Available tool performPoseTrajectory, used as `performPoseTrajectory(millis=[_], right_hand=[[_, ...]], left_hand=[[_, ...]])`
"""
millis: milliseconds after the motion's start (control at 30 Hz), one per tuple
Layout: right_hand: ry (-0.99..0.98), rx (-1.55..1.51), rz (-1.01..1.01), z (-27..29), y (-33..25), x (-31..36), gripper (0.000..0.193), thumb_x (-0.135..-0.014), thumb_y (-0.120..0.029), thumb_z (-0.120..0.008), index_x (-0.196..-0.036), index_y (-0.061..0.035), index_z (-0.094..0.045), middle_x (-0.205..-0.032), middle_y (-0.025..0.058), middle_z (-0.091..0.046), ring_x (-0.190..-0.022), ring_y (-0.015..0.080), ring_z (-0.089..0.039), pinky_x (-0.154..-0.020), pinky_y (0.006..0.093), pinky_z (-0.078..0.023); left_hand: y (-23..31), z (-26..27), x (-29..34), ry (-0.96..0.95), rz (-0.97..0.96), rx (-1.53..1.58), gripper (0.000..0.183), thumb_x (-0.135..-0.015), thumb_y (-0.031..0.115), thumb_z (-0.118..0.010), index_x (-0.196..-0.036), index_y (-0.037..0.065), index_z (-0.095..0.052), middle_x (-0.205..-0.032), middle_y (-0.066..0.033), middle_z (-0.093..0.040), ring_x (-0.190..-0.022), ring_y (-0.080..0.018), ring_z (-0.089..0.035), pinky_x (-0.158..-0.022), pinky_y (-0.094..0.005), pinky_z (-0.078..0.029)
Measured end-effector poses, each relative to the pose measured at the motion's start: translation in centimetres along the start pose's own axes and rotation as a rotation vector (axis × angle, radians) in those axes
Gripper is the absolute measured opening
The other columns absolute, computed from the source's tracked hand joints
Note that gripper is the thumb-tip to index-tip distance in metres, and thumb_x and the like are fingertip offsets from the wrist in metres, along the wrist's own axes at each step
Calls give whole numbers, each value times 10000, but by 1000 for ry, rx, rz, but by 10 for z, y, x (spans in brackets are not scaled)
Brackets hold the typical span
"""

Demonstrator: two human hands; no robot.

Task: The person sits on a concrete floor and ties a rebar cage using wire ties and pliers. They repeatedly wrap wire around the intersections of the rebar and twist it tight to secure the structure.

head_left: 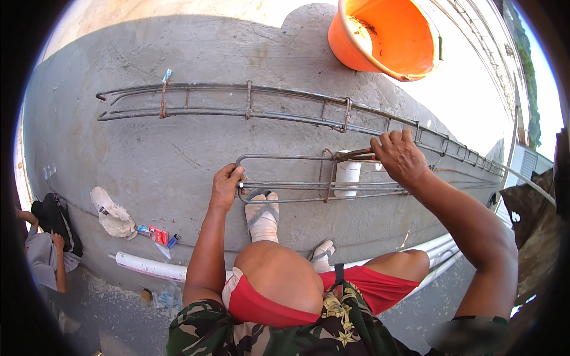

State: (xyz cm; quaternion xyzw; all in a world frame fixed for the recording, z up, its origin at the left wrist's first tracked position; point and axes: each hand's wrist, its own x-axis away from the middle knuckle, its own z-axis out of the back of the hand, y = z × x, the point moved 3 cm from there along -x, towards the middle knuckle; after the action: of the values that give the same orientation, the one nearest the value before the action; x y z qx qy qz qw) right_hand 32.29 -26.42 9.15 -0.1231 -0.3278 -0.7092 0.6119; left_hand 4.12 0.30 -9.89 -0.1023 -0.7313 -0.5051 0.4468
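Observation:
My left hand (225, 187) is closed around the bent end of a long steel rebar cage (285, 158). My right hand (401, 157) grips the handles of dark pincers (355, 154) with orange on the grips. The pincers' jaws meet the cage's upper bar at a rusty stirrup (330, 178); any tie wire there is too small to make out. Just right of that stirrup, a white cylinder (348, 178) shows through the bars. My sandalled foot (262, 213) is close below the held end.
Farther off, a second rebar cage (208, 111) lies on the grey concrete. Beyond stands an orange bucket (344, 44). White pipes (151, 266) lie beside my legs. A white sack (113, 213), a red packet (158, 235) and a seated person (50, 243) are at left.

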Motion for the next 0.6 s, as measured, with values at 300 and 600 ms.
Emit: performPoseTrajectory(millis=[300,600], right_hand=[[-303,-196,-101,-15,8,1,197,-901,-158,-568,-1051,-32,-591,-852,74,-638,-803,269,-675,-721,438,-539],[-1117,-878,-271,-15,18,-15,247,-815,-213,-602,-903,14,-643,-788,161,-651,-674,290,-665,-611,437,-560]], left_hand=[[5,-2,1,23,16,-22,252,-959,253,-609,-953,3,-639,-731,-46,-574,-586,-119,-539,-475,-280,-504],[3,0,0,-14,1,-28,236,-958,243,-604,-928,10,-628,-728,-43,-568,-579,-120,-534,-478,-282,-495]])
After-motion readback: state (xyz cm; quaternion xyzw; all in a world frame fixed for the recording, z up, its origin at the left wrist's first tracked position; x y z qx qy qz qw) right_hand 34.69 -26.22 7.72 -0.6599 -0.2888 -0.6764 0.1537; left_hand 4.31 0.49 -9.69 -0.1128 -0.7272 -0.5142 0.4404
